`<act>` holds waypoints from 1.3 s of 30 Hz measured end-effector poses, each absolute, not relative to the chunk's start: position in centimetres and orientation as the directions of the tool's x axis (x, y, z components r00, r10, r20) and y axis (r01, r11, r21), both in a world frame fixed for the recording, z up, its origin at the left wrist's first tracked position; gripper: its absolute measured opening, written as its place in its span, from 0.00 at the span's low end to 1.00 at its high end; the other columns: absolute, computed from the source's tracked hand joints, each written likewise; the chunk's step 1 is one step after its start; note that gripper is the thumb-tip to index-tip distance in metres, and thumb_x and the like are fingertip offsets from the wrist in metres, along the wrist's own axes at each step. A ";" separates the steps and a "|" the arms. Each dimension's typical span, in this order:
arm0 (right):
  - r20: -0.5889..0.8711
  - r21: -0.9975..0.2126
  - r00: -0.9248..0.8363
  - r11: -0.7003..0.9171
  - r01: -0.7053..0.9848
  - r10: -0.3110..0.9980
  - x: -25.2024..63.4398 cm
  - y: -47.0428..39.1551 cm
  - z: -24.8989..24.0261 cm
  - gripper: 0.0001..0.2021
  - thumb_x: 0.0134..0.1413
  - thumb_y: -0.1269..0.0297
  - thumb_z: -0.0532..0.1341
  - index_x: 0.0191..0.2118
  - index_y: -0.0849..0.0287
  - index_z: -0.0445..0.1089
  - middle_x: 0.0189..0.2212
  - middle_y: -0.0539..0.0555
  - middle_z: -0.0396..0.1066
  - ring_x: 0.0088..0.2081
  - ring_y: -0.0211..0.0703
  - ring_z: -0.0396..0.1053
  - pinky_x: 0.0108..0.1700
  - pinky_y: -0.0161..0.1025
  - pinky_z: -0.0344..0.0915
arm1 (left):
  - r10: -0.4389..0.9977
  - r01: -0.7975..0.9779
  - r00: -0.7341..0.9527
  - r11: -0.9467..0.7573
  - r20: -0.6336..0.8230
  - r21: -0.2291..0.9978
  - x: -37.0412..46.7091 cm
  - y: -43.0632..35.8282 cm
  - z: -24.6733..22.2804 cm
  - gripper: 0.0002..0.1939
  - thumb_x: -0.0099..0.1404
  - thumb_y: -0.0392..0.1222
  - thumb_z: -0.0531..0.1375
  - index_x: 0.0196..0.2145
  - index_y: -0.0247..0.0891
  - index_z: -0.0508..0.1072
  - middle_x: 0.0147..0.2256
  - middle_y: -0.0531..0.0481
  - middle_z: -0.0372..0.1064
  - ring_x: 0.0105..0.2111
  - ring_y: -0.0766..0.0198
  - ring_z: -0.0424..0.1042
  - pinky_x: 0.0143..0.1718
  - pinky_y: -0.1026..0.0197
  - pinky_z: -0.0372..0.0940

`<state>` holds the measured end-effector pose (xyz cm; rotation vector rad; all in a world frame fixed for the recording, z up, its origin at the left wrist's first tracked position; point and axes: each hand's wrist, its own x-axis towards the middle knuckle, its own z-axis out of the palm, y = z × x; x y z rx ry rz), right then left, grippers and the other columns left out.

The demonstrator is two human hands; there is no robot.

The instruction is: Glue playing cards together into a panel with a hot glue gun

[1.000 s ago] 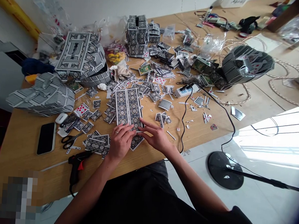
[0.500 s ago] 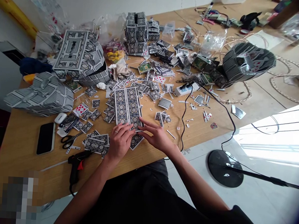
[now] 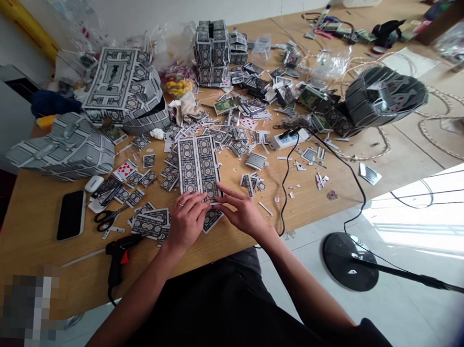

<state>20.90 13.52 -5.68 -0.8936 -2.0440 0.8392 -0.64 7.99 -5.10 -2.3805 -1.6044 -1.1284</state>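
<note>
A flat panel of patterned playing cards (image 3: 199, 163), two columns wide, lies in front of me with its backs facing up. My left hand (image 3: 188, 215) has its fingers bent together over the panel's near left corner, a ring on one finger. On the near right corner, my right hand (image 3: 242, 210) grips the edge between thumb and fingers. Under the hands, a loose card (image 3: 212, 220) pokes out toward me. More loose cards (image 3: 150, 222) lie left of my left hand, beside black-handled scissors (image 3: 106, 219) and a black glue gun (image 3: 117, 258) with a red trigger.
Card-built shapes stand around: a box-like one (image 3: 112, 82), a pointed one (image 3: 66, 147), a tall one (image 3: 211, 54) and a bowl-like one (image 3: 386, 99). A phone (image 3: 71, 215) lies left. A power strip (image 3: 291, 139) trails black cables. Card scraps cover the table's middle.
</note>
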 end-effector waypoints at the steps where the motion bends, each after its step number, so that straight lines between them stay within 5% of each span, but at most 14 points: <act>1: 0.363 -0.778 -0.484 0.545 0.314 0.796 20.9 13.5 -5.7 0.09 0.71 0.66 0.67 0.52 0.53 0.84 0.68 0.60 0.72 0.61 0.56 0.80 0.63 0.48 0.79 | 0.789 0.820 0.183 -0.451 0.587 0.351 -0.6 8.0 -5.0 0.05 0.74 0.34 0.66 0.46 0.42 0.80 0.52 0.47 0.84 0.55 0.53 0.82 0.63 0.43 0.72; 8: 0.364 -0.786 -0.478 0.539 0.303 0.799 21.0 13.6 -5.7 0.09 0.70 0.65 0.68 0.51 0.52 0.84 0.68 0.61 0.72 0.61 0.56 0.80 0.64 0.49 0.79 | 0.853 0.783 0.144 -0.408 0.501 0.470 -0.9 8.1 -4.5 0.05 0.75 0.37 0.65 0.46 0.44 0.81 0.52 0.48 0.84 0.57 0.52 0.81 0.64 0.40 0.72; 16: 0.365 -0.788 -0.476 0.538 0.299 0.800 21.0 13.7 -5.7 0.08 0.70 0.65 0.68 0.51 0.54 0.84 0.68 0.63 0.73 0.61 0.56 0.80 0.64 0.50 0.79 | 0.905 0.718 0.234 -0.407 0.354 0.565 -2.3 7.5 -2.4 0.16 0.75 0.37 0.64 0.58 0.46 0.78 0.60 0.45 0.78 0.64 0.52 0.76 0.68 0.42 0.72; 24: 0.336 -0.807 -0.475 0.508 0.301 0.814 21.1 13.7 -5.5 0.09 0.69 0.65 0.69 0.51 0.50 0.84 0.68 0.57 0.72 0.62 0.57 0.79 0.65 0.51 0.78 | 0.925 0.711 0.113 -0.329 0.362 0.621 -2.6 5.8 0.2 0.04 0.77 0.38 0.63 0.42 0.43 0.77 0.39 0.51 0.80 0.42 0.60 0.80 0.49 0.57 0.75; 39: 0.353 -0.800 -0.476 0.524 0.293 0.806 21.0 13.7 -5.3 0.08 0.70 0.64 0.69 0.50 0.52 0.84 0.67 0.60 0.73 0.62 0.56 0.79 0.65 0.51 0.79 | 0.926 0.649 0.028 -0.303 0.376 0.698 -3.2 3.3 0.9 0.04 0.72 0.36 0.69 0.39 0.43 0.79 0.37 0.53 0.80 0.38 0.64 0.81 0.45 0.62 0.75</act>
